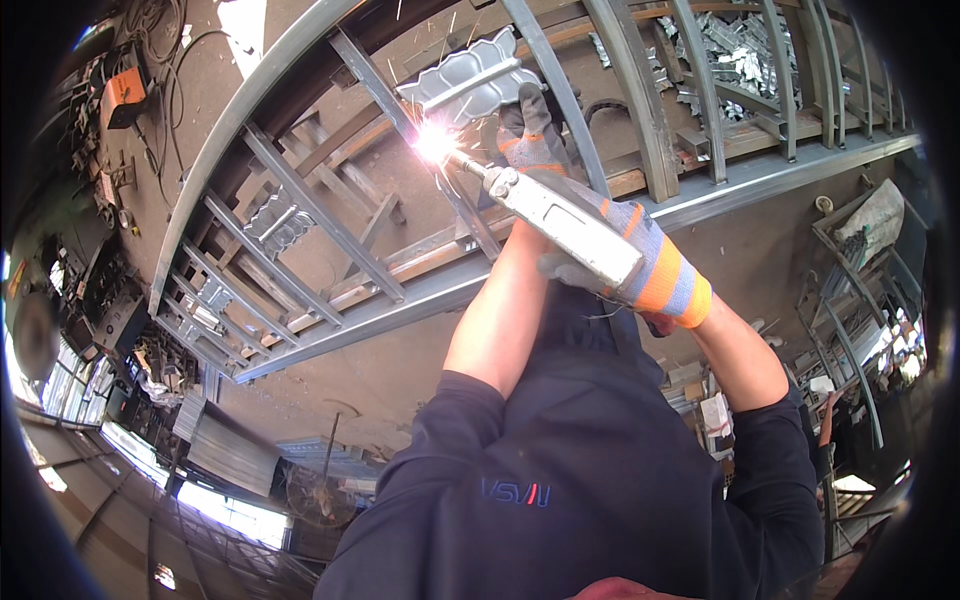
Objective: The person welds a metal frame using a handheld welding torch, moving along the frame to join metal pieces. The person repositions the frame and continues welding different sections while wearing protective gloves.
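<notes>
The right hand [655,275], in a grey and orange glove, is clamped round the grey holder [565,222] of a welding tool just right of frame centre. The holder slants up and left to its tip, where a bright white arc [436,143] burns with sparks flying off. The left hand [530,135], gloved the same way, is closed on a bar of the frame [330,215] just above and right of the arc, beside the ornament [470,80], a flat grey leaf-shaped metal piece at top centre. The arc sits at the lower left edge of that ornament, where it meets a slanted bar. The frame is a long grey steel gate of straight bars with a curved rail, stretching from the left edge to the upper right. A second ornament [278,222] sits in it at centre left. Both bare forearms come up from dark blue sleeves [600,470] at the lower edge. An orange machine [125,95] with cables lies on the floor [390,380] at upper left, and metal scraps [735,50] are heaped at upper right.
</notes>
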`<state>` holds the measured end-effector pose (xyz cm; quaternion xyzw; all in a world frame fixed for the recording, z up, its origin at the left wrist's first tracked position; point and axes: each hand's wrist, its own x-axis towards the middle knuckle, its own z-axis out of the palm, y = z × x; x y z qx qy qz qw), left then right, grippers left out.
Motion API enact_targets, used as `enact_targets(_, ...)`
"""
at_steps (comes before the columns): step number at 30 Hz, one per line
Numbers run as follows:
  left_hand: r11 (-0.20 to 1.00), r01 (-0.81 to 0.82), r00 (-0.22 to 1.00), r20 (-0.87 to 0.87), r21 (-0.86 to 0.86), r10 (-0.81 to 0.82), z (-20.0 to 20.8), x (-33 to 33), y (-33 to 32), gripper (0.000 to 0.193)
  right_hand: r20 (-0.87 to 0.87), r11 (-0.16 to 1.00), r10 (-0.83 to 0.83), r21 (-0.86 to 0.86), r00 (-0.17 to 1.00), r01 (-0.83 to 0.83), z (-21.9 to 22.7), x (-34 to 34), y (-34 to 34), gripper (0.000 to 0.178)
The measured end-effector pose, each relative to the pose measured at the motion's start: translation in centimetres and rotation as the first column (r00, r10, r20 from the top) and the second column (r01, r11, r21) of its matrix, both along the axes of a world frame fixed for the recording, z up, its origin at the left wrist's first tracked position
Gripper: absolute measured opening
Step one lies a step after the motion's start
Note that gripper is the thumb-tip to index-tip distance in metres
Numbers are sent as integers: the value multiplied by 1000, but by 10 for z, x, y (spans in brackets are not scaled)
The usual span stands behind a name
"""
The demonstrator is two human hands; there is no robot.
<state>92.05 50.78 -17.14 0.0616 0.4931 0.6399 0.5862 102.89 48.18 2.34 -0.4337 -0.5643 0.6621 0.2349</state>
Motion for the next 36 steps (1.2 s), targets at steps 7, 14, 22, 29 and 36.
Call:
enact_targets(7, 999, 33, 999, 29, -1, -33, 18, -1, -9, 51, 98, 994, 21, 101, 995, -31, 22, 26, -26, 69)
enact_targets(14, 966, 83, 925, 380, -245, 17, 92, -22, -12, 37, 254, 969, -238, 127, 937, 212, 114, 10, -37, 54)
enact_targets(22, 887, 339, 920, 307, -314, -243, 140, -96, -1, 46, 529, 927, -303, 357, 793, 115, 144, -96, -34, 35)
enact_targets(29, 872, 392, 863, 446, -292, -239, 158, -151, 16, 35, 585, 927, -362, 307, 726, 216, 99, -166, -10, 45)
enact_targets(36, 857, 403, 897, 324, -322, -300, 139, -179, 18, 45, 665, 940, -339, 270, 666, 209, 88, -207, -7, 48)
